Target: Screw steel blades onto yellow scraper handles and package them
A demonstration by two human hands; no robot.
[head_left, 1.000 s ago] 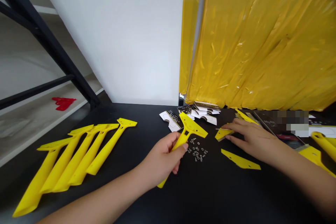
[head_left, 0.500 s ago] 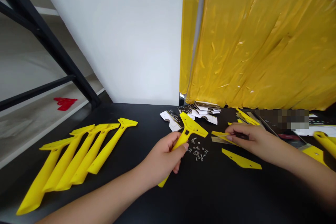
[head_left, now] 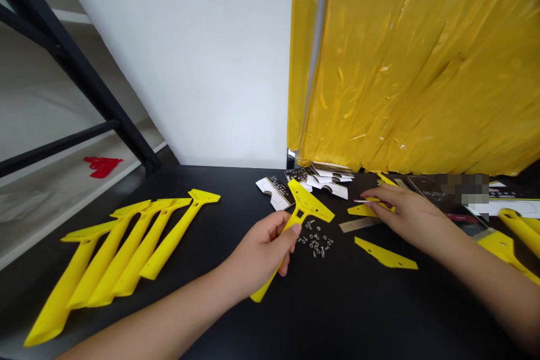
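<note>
My left hand is closed around the grip of a yellow scraper handle, its wide holed head tilted up and pointing away. Over to the right, my right hand pinches a thin metal blade, seen nearly edge-on. Just under those fingers lie a yellow cover plate and another metal blade on the table. Nearer to me rests a loose yellow cover plate with two holes. Small screws and nuts are scattered beside the scraper head.
Several yellow scraper handles lie in a row on the left of the black table. Printed card sleeves are piled at the back. At far right are a yellow scraper and more cards. Yellow plastic wrap stands behind.
My right hand has lifted slightly and shifted away from the yellow cover plate, now pinching the thin blade. The left hand keeps its hold on the scraper handle, almost unmoved.
</note>
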